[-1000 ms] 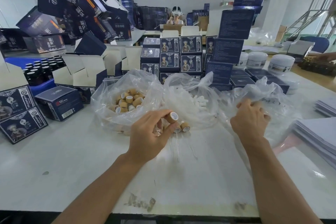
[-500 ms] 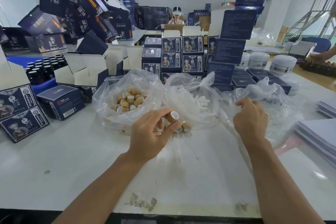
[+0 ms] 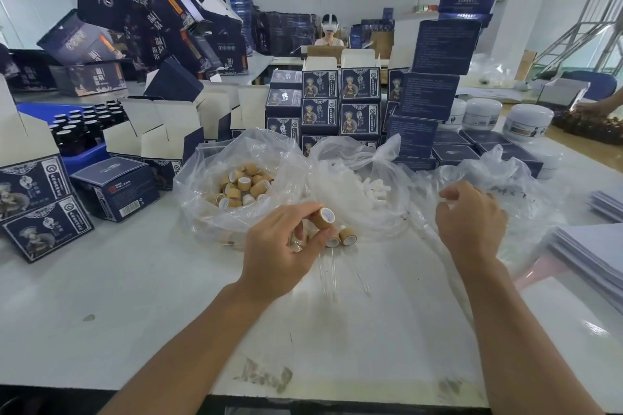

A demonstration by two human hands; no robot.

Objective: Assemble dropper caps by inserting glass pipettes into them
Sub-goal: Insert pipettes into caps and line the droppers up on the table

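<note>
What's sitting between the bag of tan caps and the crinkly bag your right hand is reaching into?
In the head view, a third clear bag holding small white pieces lies between the bag of tan caps and the bag at the right hand.
</note>
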